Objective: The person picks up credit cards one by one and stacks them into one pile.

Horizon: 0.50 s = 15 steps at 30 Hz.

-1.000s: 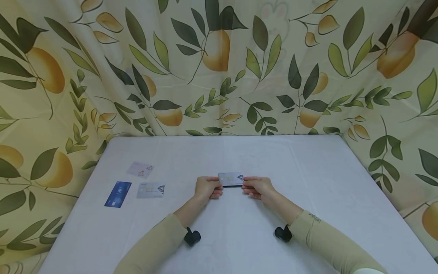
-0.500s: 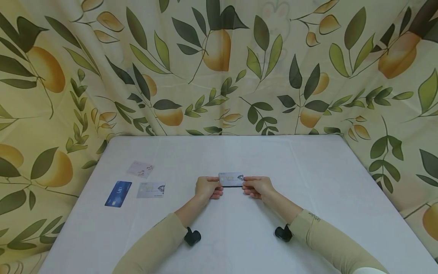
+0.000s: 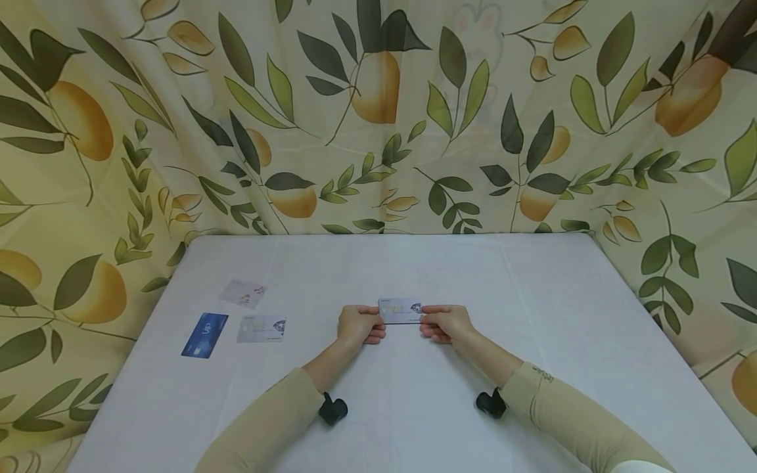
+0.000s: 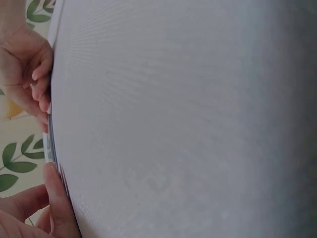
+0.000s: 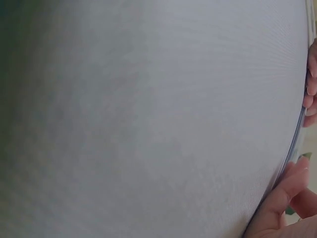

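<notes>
In the middle of the table, both hands pinch a silver VIP card point(image 3: 400, 310) by its short ends. My left hand point(image 3: 357, 323) has its thumb and fingers at the left end, and my right hand point(image 3: 448, 322) grips the right end the same way. The card lies face up, low over the white cloth, with a dark line along its near edge. In the left wrist view the dark card edge point(image 4: 53, 147) looks layered, running between the fingers of both hands. The fingers cover both ends of the card.
Left of the hands lie a blue VIP card point(image 3: 204, 335), another silver card point(image 3: 261, 328) and a pale pink card point(image 3: 243, 293). The white-clothed table point(image 3: 520, 282) ends at a fruit-patterned curtain point(image 3: 355, 164) behind.
The dark band under the card's near edge looks slightly thinner. Both hands keep nearly the same place and grip, and the three cards on the left lie unmoved.
</notes>
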### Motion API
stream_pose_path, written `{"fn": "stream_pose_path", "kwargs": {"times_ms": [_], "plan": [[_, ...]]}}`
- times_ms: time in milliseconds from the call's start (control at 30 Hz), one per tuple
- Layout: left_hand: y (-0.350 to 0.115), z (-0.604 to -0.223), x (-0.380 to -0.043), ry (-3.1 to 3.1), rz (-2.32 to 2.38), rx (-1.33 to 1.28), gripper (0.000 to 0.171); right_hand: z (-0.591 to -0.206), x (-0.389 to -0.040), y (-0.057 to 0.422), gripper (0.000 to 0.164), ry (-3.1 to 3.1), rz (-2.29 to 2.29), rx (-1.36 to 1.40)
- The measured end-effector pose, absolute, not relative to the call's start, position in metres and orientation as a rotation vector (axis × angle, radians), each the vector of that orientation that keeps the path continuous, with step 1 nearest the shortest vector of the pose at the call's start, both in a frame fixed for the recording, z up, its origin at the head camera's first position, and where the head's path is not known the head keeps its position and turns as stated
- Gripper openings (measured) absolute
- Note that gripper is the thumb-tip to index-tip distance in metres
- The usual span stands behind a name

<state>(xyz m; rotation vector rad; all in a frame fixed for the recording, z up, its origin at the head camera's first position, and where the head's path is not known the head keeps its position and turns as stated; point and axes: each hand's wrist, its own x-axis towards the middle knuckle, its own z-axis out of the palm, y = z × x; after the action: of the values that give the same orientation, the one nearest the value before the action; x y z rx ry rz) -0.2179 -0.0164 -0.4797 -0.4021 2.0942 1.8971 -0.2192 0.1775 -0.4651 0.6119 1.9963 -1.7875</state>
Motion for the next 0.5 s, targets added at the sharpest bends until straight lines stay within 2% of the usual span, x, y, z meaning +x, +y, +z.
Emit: {"fn": "stream_pose_path", "kwargs": {"times_ms": [500], "plan": [[-0.018,-0.4766,-0.2149,2.074,1.947,-0.384,0.028,-0.4643,-0.2196,0.1774,0.034,1.983,-1.802,0.629]]}}
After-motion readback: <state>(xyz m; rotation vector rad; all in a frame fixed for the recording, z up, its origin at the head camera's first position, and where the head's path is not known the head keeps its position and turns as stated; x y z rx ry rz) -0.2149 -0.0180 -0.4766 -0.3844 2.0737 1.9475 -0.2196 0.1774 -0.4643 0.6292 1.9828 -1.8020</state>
